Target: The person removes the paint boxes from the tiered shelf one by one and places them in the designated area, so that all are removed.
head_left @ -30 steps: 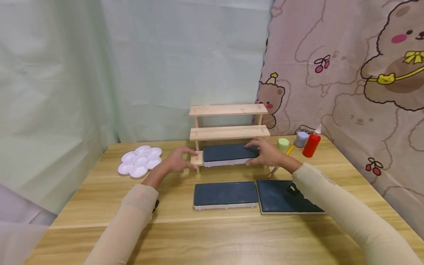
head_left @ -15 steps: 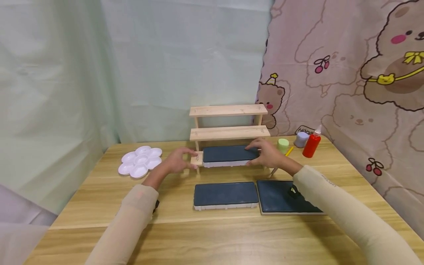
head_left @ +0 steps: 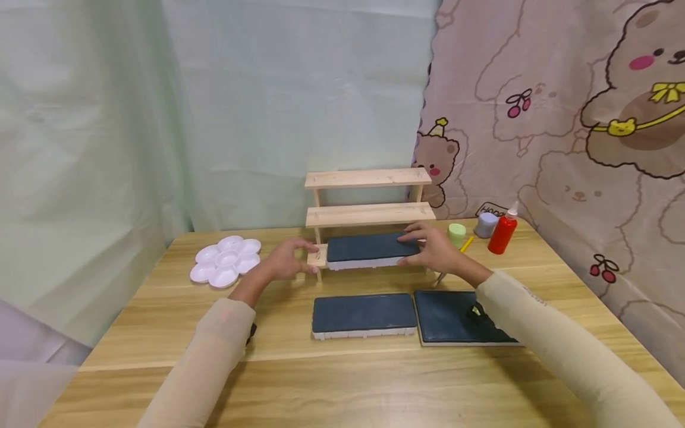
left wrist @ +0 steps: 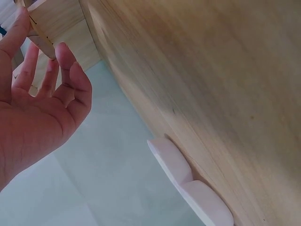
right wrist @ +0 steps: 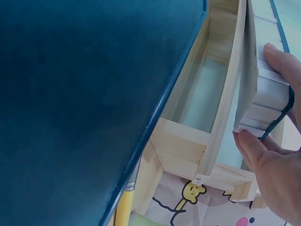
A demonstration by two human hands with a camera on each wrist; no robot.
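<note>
A tiered wooden stand (head_left: pixel 370 214) stands at the back of the table. On its lowest shelf is a long white box with a dark blue lid (head_left: pixel 364 248). My right hand (head_left: pixel 436 249) grips the box's right end, fingertips on the lid and thumb low at the front. In the right wrist view the thumb and fingers pinch the white side of the box (right wrist: pixel 268 89). My left hand (head_left: pixel 286 260) holds the bare left end of that shelf (head_left: pixel 318 255). Seen from the left wrist, fingers and thumb lie around the board's end (left wrist: pixel 43 43).
A second long blue-lidded box (head_left: pixel 364 314) lies in front, beside a larger blue-lidded one (head_left: pixel 446 318) partly under my right sleeve. A white flower-shaped palette (head_left: pixel 227 257) is at left. At right are a green jar (head_left: pixel 457 233), purple jar (head_left: pixel 486 226), red bottle (head_left: pixel 502 235) and yellow-handled brush (head_left: pixel 467 244).
My right hand has shifted very slightly to the right at the box's end. The left hand keeps its place on the shelf.
</note>
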